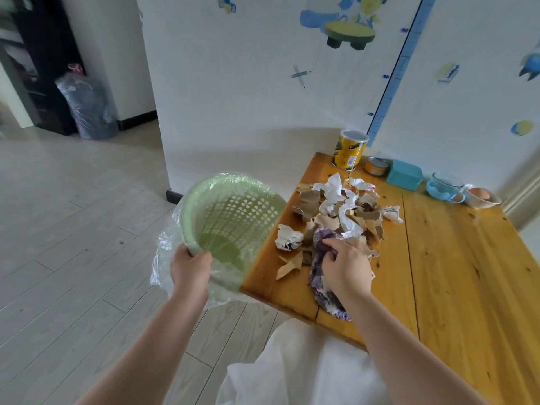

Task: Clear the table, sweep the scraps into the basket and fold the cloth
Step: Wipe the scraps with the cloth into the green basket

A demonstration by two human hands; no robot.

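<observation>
Gripped at its near rim by the left hand (190, 268), the green basket (233, 217) is held tilted against the left edge of the table (455, 258), mouth toward the scraps (339, 209). A bunched purple cloth (321, 276) is clenched in the right hand (346, 266), just beside the pile. Torn card and crumpled paper are judged light and easily scattered; the soft cloth should be kept wadded and pressed flat. The thin liner bag (166, 244) appears slippery, so the stiff rim is the preferred hold.
</observation>
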